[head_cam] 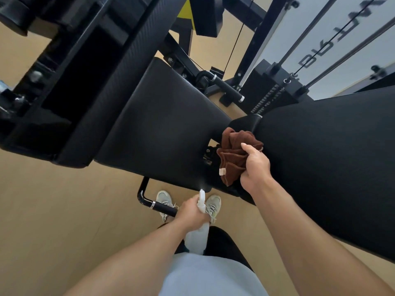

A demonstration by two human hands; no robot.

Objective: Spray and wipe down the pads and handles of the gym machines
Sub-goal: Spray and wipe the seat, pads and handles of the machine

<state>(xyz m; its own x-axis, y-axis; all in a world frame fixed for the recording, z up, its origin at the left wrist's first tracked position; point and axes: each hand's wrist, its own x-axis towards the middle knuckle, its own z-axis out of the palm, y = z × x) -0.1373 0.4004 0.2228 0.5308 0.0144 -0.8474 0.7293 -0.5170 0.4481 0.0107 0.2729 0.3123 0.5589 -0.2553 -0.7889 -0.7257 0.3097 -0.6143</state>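
My left hand grips a white spray bottle, its nozzle pointing up at the near edge of the black seat pad, where a faint mist shows. My right hand holds a bunched brown cloth over the gap between the seat pad and the large black back pad. A black handle with a chrome ring juts out below the seat, just left of my left hand. A second black handle sits beyond the seat.
A long black padded arm runs along the left of the seat. The weight stack with guide rods and cable stands at the upper right. Tan wood floor surrounds the machine. My feet in light sneakers stand under the seat's front edge.
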